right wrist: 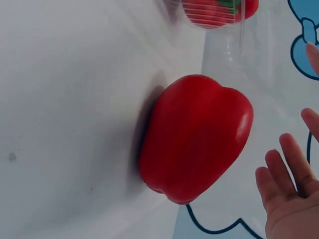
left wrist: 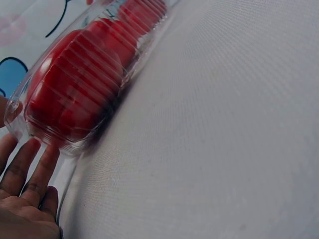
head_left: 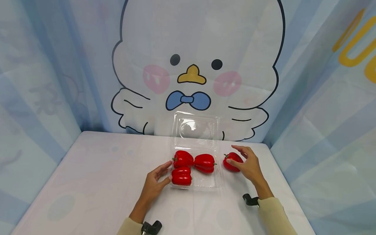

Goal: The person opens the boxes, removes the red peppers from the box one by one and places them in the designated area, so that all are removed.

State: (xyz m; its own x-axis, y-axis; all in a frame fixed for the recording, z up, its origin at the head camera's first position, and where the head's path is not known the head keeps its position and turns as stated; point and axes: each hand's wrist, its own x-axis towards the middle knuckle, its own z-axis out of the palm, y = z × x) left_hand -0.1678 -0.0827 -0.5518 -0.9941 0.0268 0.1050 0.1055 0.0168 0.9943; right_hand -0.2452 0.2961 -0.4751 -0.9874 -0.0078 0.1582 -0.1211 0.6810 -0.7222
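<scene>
A clear plastic clamshell box (head_left: 206,183) lies on the table with its lid (head_left: 196,125) raised behind it. Inside are three red bell peppers: one back left (head_left: 183,159), one front left (head_left: 181,176) and one back right (head_left: 204,163). With fingers fairly straight, my left hand (head_left: 155,182) touches the box's left side; the left wrist view shows the fingertips against the box wall (left wrist: 75,145). Outside the box, to its right, a fourth bell pepper (right wrist: 197,139) lies on its side on the table. My right hand (head_left: 248,165) is spread beside it, and the right wrist view shows a gap between them.
The white-covered table (head_left: 102,182) extends left of the box and in front of it. A printed cloth backdrop (head_left: 194,36) hangs behind the raised lid, and cloth walls flank both sides. Small black devices (head_left: 151,227) are worn on the wrists.
</scene>
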